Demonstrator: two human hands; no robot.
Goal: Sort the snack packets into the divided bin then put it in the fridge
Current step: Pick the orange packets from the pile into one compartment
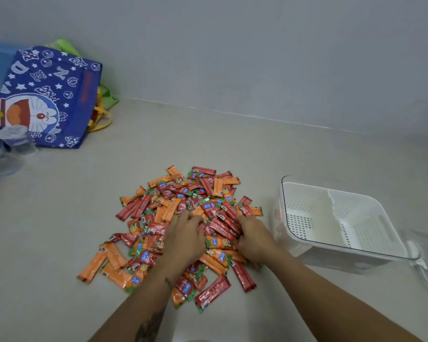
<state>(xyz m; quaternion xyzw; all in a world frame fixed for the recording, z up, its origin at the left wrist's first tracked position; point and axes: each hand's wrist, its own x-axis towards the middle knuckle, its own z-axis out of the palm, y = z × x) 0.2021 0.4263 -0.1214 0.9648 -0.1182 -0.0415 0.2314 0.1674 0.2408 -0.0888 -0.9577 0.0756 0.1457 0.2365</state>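
Both hands dig into the packet pile (183, 233): left hand (185, 235) and right hand (253, 236) curl into packets, probably gathering. The bin (344, 218), 2 sections, waits right.

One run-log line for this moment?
stage: sorting not begun | both hands: left hand, right hand on packet pile | divided bin: empty

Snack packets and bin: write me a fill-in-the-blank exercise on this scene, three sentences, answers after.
1. The packets in the pile are red and ____.
2. The white bin stands to the ____ of the pile and holds no packets.
3. Both the left hand and the right hand rest on the ____.

Missing words: orange; right; pile
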